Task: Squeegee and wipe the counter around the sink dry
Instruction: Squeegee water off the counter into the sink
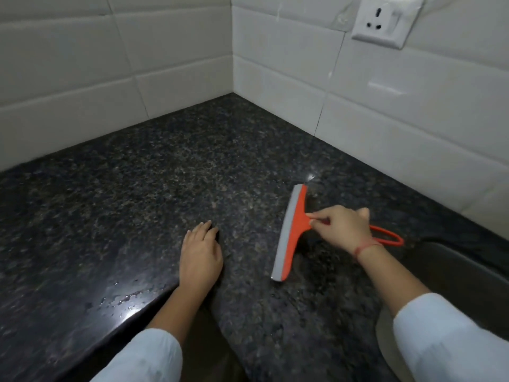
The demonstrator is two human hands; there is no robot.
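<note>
An orange squeegee [292,230] with a grey rubber blade lies on the dark speckled granite counter [165,175], blade side to the left. My right hand [341,227] grips its handle just behind the blade, fingers curled round it; the handle's loop sticks out past my wrist. My left hand [201,255] rests flat on the counter to the left of the squeegee, fingers straight, holding nothing. The dark sink [454,274] shows at the right edge, behind my right forearm.
White tiled walls [137,51] meet in a corner behind the counter. A white wall socket [385,20] sits high on the right wall. Water droplets [126,296] glisten near the counter's front edge at the lower left.
</note>
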